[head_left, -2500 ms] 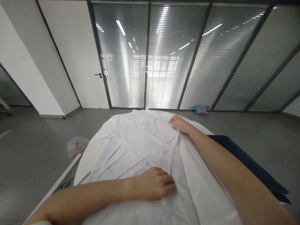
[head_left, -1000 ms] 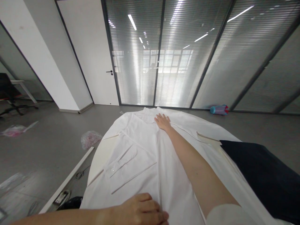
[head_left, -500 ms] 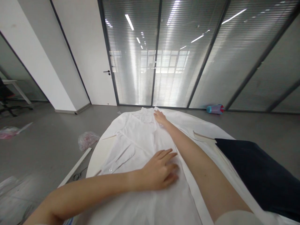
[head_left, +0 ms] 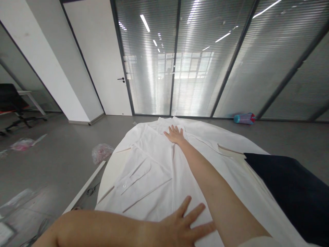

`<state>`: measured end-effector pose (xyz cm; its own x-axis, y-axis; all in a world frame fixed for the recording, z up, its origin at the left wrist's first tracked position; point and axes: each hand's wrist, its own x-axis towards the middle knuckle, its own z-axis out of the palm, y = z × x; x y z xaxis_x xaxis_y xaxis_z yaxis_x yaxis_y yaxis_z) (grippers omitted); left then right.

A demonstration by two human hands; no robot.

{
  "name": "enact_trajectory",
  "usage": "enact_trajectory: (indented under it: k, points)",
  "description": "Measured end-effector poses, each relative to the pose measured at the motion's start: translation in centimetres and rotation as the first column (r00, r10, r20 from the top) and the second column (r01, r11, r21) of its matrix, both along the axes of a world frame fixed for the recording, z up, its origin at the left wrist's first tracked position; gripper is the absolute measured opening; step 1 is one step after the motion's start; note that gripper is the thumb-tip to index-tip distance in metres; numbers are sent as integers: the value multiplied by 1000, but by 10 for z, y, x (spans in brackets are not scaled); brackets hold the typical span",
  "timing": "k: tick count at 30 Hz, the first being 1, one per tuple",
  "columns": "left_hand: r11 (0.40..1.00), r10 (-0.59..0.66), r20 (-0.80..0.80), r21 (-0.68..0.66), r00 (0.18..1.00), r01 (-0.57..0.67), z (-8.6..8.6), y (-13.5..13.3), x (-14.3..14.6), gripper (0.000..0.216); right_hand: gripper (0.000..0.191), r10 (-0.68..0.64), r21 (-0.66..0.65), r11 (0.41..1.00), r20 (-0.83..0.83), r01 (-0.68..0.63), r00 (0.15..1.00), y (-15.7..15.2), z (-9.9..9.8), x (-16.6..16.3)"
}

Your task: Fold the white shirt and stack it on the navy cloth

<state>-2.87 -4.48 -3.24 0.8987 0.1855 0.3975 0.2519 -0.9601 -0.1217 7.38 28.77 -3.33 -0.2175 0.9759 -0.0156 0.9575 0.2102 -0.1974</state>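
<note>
A white shirt [head_left: 154, 164] lies spread flat over a pale table [head_left: 109, 173], collar at the far end and a buttoned sleeve folded across its left side. My right hand [head_left: 175, 134] rests flat, fingers apart, on the shirt just below the collar, arm stretched out over the cloth. My left hand [head_left: 186, 224] lies palm down with spread fingers on the near part of the shirt, beside my right forearm. Neither hand holds anything.
A dark navy garment [head_left: 285, 192] lies on the table's right side. On the grey floor are a crumpled plastic bag [head_left: 101, 152] near the table's left edge, another bag [head_left: 22, 144] far left, and a teal and pink bottle [head_left: 243, 118] by the glass wall. An office chair [head_left: 11, 103] stands far left.
My left hand has slid back toward me over the shirt and spread its fingers wide. My right hand has opened flat just below the collar. The view has shifted slightly.
</note>
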Motion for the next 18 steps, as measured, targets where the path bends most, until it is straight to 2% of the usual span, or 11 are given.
enact_trajectory:
  k: [3,6,7,8,10,12,14,16,18]
  points:
    - [999,-11,-25,-53,1000,10,8,-2,-1,37,81,-16,54,998,56,13,998,-5,4,-2]
    - [976,-63,-55,-213,996,50,32,-2,-14,33,72,-4,168,986,109,-15,994,-14,13,-14]
    - [959,-45,-40,-282,998,32,39,-2,-22,32,66,22,215,976,104,-44,994,-18,17,-22]
    - [938,9,-26,-347,1000,-17,46,-1,-32,31,59,61,250,965,87,-81,994,-23,22,-32]
    - [880,223,-43,-420,974,-221,55,-1,-59,23,50,170,243,954,40,-174,985,-33,31,-58]
    - [780,478,-99,-409,873,-474,59,0,-93,17,47,286,139,949,-2,-283,958,-43,39,-87]
    - [646,675,-116,-384,729,-659,60,0,-129,19,44,372,30,928,-15,-371,928,-53,44,-114]
    - [505,803,-110,-397,586,-766,58,-5,-160,22,40,400,-20,916,-15,-401,916,-61,47,-135]
    - [383,868,-131,-437,479,-814,54,-13,-181,24,39,376,-28,926,-16,-376,927,-67,47,-148]
